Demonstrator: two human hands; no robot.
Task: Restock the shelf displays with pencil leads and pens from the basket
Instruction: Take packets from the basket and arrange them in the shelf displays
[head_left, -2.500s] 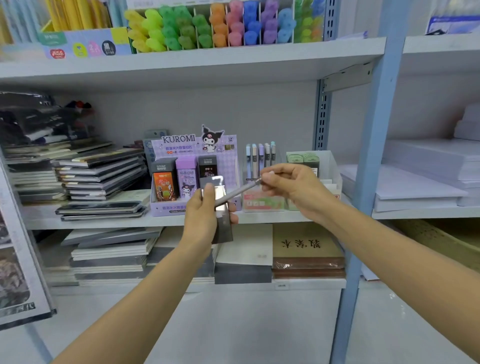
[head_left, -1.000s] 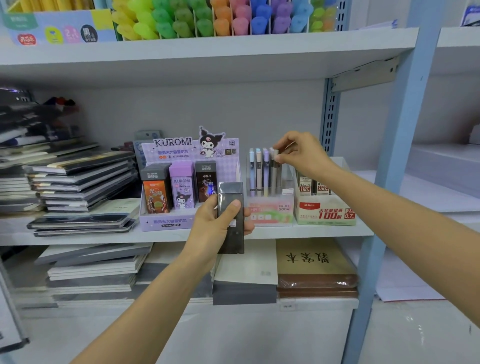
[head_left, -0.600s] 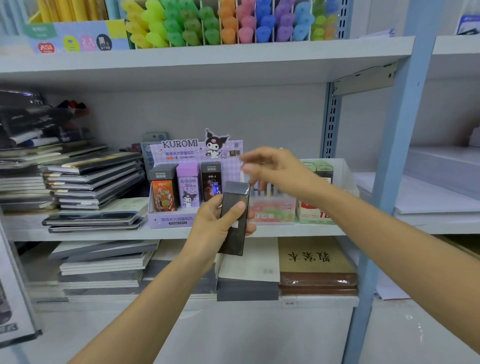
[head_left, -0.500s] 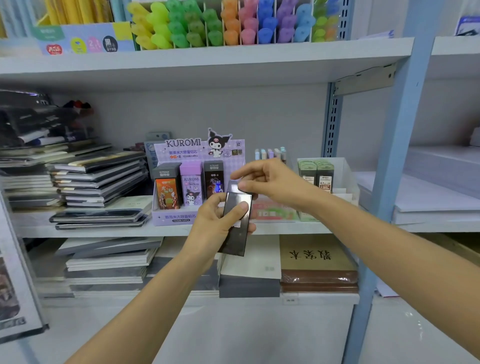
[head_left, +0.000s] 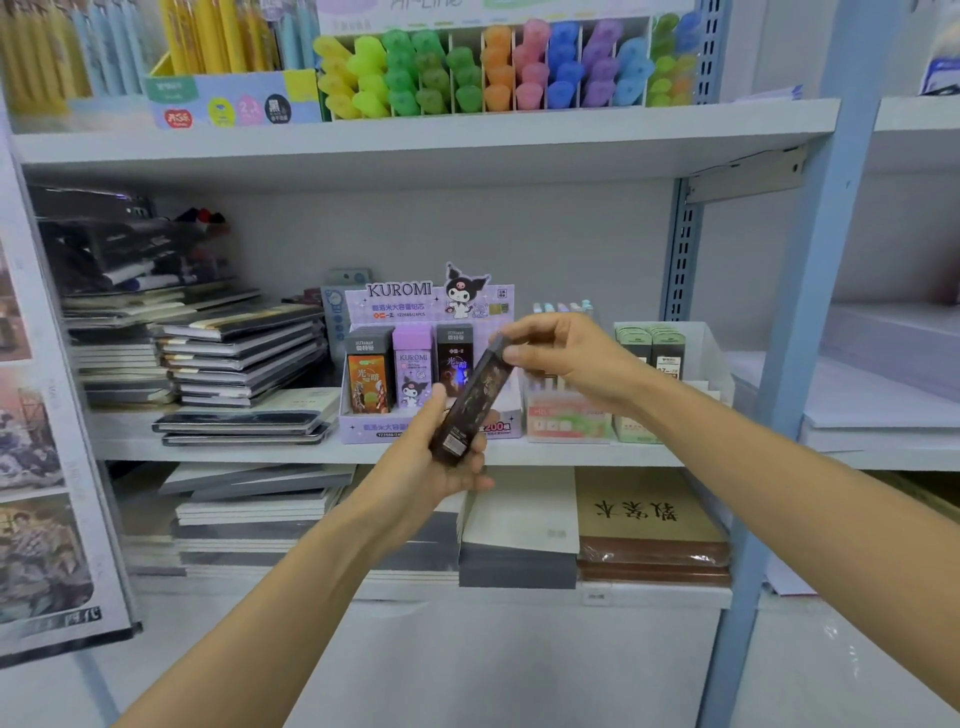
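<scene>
Currently both hands hold one slim dark box (head_left: 470, 400) in the air in front of the middle shelf (head_left: 249, 451). Left hand (head_left: 426, 470) wraps the lower end with the thumb on the front face, grip closed around it. Right hand (head_left: 571, 358) reaches in from 3 o'clock and pinches the upper end between thumb and fingertips, so its grip is closed on the same box. Box is tilted, top leaning toward 1 o'clock, with a barcode label near the bottom end.

Behind it on the shelf is a purple Kuromi display (head_left: 415, 306) with orange, purple and black lead boxes upright in its front row. At the display's 3 o'clock is a clear pen tray (head_left: 566, 422), mostly hidden by the right hand, then a white bin (head_left: 711, 358) of green-topped packs. Notebook stacks (head_left: 239, 358) at 9 o'clock. Highlighters (head_left: 493, 67) on the shelf above, 12 o'clock.
</scene>
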